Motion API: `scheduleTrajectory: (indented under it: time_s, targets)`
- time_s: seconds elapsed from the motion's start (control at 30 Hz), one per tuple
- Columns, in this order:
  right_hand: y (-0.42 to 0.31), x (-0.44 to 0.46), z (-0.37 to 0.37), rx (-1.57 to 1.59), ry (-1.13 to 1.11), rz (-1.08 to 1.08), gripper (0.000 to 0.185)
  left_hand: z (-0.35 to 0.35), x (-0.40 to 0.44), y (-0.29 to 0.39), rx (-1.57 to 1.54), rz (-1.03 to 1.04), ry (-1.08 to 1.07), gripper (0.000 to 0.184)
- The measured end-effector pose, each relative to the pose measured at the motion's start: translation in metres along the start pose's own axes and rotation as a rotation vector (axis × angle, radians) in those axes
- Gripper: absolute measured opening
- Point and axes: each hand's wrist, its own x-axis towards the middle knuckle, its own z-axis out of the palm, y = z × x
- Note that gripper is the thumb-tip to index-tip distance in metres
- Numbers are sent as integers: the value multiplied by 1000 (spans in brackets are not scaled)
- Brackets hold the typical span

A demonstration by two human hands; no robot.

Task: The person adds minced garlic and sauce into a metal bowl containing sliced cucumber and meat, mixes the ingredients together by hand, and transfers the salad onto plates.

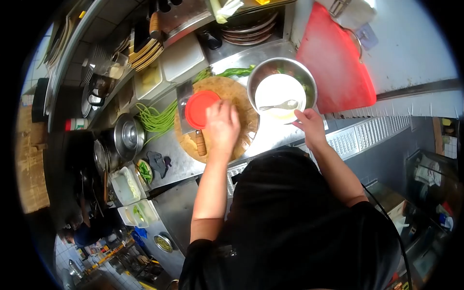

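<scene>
Nearest the camera, a black top point(295, 217) is noted at lower centre of the frame. At centre, the left hand point(223, 126) is laid with bent fingers on the right side of a red lid point(199, 110); whether the lid is gripped cannot be told. The lid is placed over a cleaver point(182, 104) on a round chopping board point(246, 123), by which the desk point(280, 133) is partly covered. Right of centre, the rim of a white bowl point(278, 89) is pinched between thumb and fingers of the right hand point(311, 126). A spoon point(290, 104) is carried in the bowl, which is seen against a metal pot point(261, 75); contact between them cannot be confirmed. The step in hand is judged to be the handling of bowl and lid together. A level bowl and a secure rim grip are considered necessary for any further move.
</scene>
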Motion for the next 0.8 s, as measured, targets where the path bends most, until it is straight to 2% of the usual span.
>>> scheduleTrajectory:
  time_s: [0.03,0.07,0.13,0.23,0.33,0.4,0.47,0.53,0.57,0.67,0.8]
  targets:
    - [-3,0,2,-5,-9,-1,17,2,-4,-17,120,-32,-45,24]
    - [-4,-1,5,-9,-14,0,17,3,-8,-37,239,51,-100,27]
    - [-10,0,15,-1,-50,31,17,17,-21,-69,453,65,-290,24]
    - [-10,8,33,4,-82,74,17,39,-35,-102,482,108,-402,17]
    - [4,25,45,-30,-156,106,16,24,-29,-108,416,94,-291,11]
    - [10,32,61,-59,-190,114,16,-8,-19,-105,337,106,-44,11]
    - [23,42,78,-99,-243,104,15,-37,-14,-99,208,-1,176,15]
    - [29,49,96,-159,-292,119,16,-67,-9,-76,-688,-671,226,16]
    - [46,60,102,-147,-325,80,25,-76,-7,-69,-977,-734,286,14]
    - [50,62,115,-132,-359,98,30,-50,-22,-89,-1580,-914,271,12]
    - [28,50,121,-52,-264,174,27,-3,-41,-90,-1590,-1025,90,7]
